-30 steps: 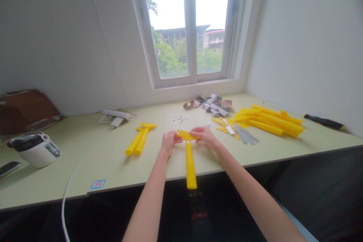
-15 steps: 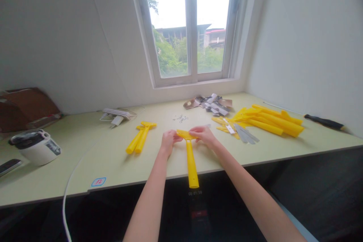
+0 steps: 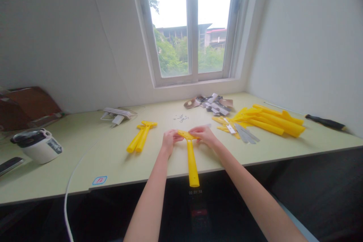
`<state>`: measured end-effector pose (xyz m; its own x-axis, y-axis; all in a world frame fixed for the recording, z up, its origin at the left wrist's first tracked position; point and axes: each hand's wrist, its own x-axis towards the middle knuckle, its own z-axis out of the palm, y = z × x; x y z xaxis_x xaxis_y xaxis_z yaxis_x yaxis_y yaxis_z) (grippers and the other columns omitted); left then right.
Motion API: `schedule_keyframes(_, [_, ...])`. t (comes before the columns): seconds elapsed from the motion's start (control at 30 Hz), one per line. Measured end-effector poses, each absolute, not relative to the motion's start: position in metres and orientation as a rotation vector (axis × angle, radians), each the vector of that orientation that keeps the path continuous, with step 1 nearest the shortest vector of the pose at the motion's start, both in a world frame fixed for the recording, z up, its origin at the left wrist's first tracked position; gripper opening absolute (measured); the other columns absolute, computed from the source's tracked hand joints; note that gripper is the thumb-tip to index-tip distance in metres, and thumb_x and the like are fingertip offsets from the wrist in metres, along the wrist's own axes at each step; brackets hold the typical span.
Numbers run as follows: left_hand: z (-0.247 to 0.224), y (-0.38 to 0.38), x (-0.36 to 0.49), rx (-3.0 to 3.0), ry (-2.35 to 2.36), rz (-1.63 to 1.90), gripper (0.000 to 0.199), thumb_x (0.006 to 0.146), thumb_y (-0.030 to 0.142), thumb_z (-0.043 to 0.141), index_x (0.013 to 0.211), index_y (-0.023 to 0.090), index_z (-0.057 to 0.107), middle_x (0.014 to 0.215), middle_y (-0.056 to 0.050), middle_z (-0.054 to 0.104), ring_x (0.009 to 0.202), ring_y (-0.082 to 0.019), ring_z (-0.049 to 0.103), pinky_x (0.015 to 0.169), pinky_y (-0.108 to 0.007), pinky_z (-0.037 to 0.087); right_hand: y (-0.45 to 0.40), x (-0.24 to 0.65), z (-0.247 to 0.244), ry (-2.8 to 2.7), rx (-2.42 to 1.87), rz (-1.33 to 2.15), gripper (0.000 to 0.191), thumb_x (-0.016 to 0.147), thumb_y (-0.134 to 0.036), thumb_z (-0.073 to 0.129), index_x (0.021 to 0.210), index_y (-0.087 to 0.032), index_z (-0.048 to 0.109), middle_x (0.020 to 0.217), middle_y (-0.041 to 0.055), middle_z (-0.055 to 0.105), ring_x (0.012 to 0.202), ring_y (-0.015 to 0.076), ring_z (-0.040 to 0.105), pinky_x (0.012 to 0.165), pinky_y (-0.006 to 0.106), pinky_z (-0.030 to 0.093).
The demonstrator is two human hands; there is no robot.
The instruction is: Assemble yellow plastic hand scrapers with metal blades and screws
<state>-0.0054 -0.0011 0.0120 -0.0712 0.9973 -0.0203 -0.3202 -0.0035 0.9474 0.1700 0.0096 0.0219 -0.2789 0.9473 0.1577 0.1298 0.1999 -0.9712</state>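
A yellow scraper (image 3: 192,162) with a wide head points its handle toward me, past the table's front edge. My left hand (image 3: 170,140) is closed on the left end of its head, and my right hand (image 3: 204,135) grips the right end. The undersides of the fingers are hidden. To the left, two more yellow scrapers (image 3: 143,136) lie side by side. Beyond my hands are several small metal screws (image 3: 181,118). Right of my right hand lie thin grey blades (image 3: 246,133) and flat yellow pieces (image 3: 224,123).
Several yellow handles (image 3: 276,121) are piled at the right, with a black-handled screwdriver (image 3: 326,121) behind them. Paper sleeves (image 3: 217,104) lie below the window. On the left are a power strip (image 3: 117,114), a white mug (image 3: 39,147), a phone (image 3: 10,165) and a white cable (image 3: 68,193).
Both hands keep their hold on the yellow scraper, which is nearly still. The whole view has shifted very slightly.
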Motion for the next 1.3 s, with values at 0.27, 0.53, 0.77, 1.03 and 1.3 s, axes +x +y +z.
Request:
schedule_keyframes(0.27, [0.013,-0.003,-0.004,0.968,1.002,1.389,0.015,0.066,0.023,0.057,0.071,0.009,0.059,0.07,-0.01,0.065,0.06,-0.015,0.061,0.062,-0.028,0.049,0.006,0.169,0.025,-1.564,-1.062,1.216,0.026,0.061,-0.034,0.064,0.079,-0.015,0.069,0.075,0.0068,0.066,0.061,0.0139,0.058,0.044,0.02,0.044])
schedule_keyframes(0.53, [0.024,-0.024,0.01,0.992,0.761,1.23,0.043,0.071,0.034,0.06,0.108,0.024,0.041,0.089,-0.006,0.063,0.073,-0.015,0.062,0.069,-0.03,0.048,0.007,0.17,0.028,-1.492,-0.905,1.189,0.032,0.061,-0.038,0.065,0.086,-0.016,0.065,0.078,0.006,0.066,0.067,0.0167,0.061,0.049,0.023,0.047])
schedule_keyframes(0.77, [0.017,-0.022,0.034,0.939,0.861,1.202,0.045,0.073,0.037,0.057,0.109,0.02,0.037,0.082,-0.008,0.063,0.056,-0.013,0.061,0.055,-0.027,0.049,0.006,0.167,0.031,-1.415,-0.942,1.148,0.032,0.057,-0.032,0.068,0.083,-0.015,0.06,0.06,0.0007,0.061,0.055,0.0141,0.058,0.048,0.025,0.047])
schedule_keyframes(1.03, [0.009,-0.009,0.044,1.029,1.103,1.347,0.018,0.074,0.03,0.044,0.072,0.012,0.049,0.042,-0.001,0.051,0.031,-0.01,0.046,0.034,-0.02,0.033,0.007,0.164,0.028,-1.406,-0.951,1.216,0.03,0.058,-0.028,0.067,0.082,-0.017,0.053,0.057,-0.0015,0.059,0.05,0.0121,0.057,0.044,0.021,0.044])
schedule_keyframes(1.3, [0.007,-0.006,0.042,1.001,1.12,1.381,0.012,0.071,0.026,0.042,0.072,0.015,0.045,0.038,0.001,0.048,0.03,-0.011,0.045,0.034,-0.021,0.032,0.016,0.163,0.02,-1.486,-1.022,1.182,0.022,0.066,-0.034,0.061,0.078,-0.016,0.057,0.063,0.0026,0.061,0.056,0.014,0.06,0.045,0.021,0.044])
